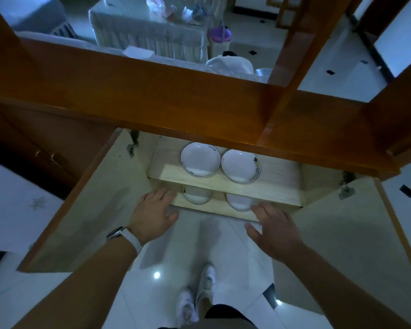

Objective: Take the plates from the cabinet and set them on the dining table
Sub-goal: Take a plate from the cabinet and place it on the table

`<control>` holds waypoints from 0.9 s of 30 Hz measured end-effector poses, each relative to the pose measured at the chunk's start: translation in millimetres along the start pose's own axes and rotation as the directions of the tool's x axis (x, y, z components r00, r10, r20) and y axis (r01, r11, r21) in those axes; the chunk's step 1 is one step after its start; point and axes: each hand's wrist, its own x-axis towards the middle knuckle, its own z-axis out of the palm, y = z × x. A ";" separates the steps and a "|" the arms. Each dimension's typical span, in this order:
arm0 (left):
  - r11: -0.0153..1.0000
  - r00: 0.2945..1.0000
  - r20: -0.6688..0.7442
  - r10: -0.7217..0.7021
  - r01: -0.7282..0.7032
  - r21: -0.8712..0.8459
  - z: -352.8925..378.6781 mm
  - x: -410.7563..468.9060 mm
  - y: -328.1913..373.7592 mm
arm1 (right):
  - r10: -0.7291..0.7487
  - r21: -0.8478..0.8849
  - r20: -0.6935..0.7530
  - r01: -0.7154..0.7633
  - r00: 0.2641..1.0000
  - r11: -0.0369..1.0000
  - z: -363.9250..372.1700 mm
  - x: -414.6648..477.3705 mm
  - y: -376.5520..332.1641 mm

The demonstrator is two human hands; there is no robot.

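Observation:
The low wooden cabinet [282,176] stands open below me, both doors swung out. On its upper shelf lie two white plates side by side, the left plate [200,159] and the right plate [240,165]. Two more white plates rest on the lower shelf, one on the left [197,195] and one on the right [239,202], each half hidden by the shelf above. My left hand [153,213] hovers open at the lower shelf's left front edge. My right hand [272,225] is open just in front of the lower right plate. Neither hand holds anything.
The left cabinet door [86,210] and right cabinet door [342,233] flank my arms. A wooden counter top [152,96] overhangs the shelves. Beyond it stands a cloth-covered table [152,27] with bags and a purple container [220,34]. White tiled floor [166,288] and my shoes lie below.

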 end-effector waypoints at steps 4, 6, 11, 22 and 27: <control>1.000 0.999 -0.026 0.021 -0.021 0.006 1.3 20.4 8.3 | -0.082 0.069 -0.018 0.083 0.996 0.994 6.1 33.1 -1.7; 1.000 1.000 -0.007 -0.029 0.029 0.002 -1.2 32.5 8.7 | -0.106 0.112 -0.065 0.113 0.992 0.987 9.3 48.2 -0.2; 0.995 0.997 -0.004 -0.081 0.081 0.052 -0.7 54.3 2.4 | -0.152 0.101 -0.059 0.157 0.987 0.982 13.1 81.0 4.2; 0.976 0.975 0.046 -0.217 0.218 -0.006 16.8 102.1 -27.0 | -0.248 0.097 0.002 0.246 0.969 0.964 38.1 128.3 0.3; 0.968 0.968 0.082 -0.239 0.244 -0.061 42.4 144.8 -59.5 | -0.254 0.066 0.084 0.249 0.964 0.966 73.6 169.3 -9.7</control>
